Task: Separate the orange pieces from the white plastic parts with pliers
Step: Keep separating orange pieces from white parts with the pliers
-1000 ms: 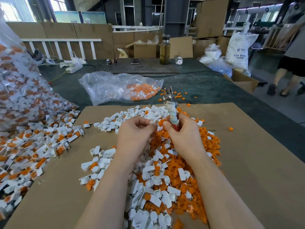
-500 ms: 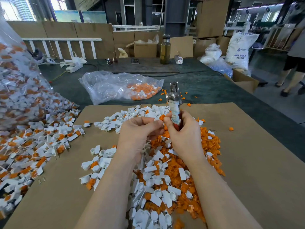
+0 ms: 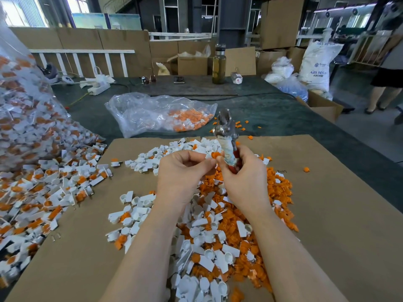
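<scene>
Both forearms reaching in over the brown cardboard sheet (image 3: 327, 214). Right hand (image 3: 244, 182) wrapped round the pliers (image 3: 226, 136), handles squeezed together in curled fingers, metal head pointing up and away. Left hand (image 3: 181, 173) beside it, fingertips pinched on a small orange piece (image 3: 216, 154) right against the tool's handle. Below, a mixed heap of white plastic parts (image 3: 202, 253) and orange bits. Far left, big clear sack (image 3: 28, 118) stuffed with unseparated parts, spilling out. Ahead, flatter clear bag (image 3: 157, 114) holding orange pieces. Olive bottle (image 3: 219, 64) standing well beyond.
</scene>
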Tool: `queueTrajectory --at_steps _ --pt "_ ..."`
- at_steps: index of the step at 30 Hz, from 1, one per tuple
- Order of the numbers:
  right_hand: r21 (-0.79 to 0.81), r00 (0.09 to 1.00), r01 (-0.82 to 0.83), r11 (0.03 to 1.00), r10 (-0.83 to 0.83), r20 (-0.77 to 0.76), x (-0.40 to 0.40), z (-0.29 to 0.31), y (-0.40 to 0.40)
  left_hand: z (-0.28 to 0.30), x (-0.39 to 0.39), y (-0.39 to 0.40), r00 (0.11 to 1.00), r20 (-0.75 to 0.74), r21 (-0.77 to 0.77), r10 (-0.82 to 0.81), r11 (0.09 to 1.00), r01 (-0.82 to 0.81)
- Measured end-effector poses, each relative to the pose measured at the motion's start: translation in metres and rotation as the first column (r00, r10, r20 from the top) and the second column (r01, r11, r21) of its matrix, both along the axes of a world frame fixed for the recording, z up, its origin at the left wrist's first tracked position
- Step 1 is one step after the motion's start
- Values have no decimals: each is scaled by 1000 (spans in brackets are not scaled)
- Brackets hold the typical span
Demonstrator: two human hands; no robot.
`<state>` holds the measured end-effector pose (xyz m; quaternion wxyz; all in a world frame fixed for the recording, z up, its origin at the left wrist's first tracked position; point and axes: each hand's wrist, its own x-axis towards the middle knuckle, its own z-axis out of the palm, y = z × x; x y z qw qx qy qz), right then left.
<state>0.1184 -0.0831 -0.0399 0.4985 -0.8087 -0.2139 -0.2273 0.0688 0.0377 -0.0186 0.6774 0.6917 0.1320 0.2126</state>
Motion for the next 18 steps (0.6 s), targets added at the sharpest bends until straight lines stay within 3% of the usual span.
queueTrajectory --at_steps 3,18 --pt "-26 1000 5 1000 -5 -6 -1 0 0 0 -1 -1 1000 -12 98 25 995 -24" --pt "-138 986 -125 982 107 -128 3 4 -3 -3 4 -2 985 -61 232 163 962 -145"
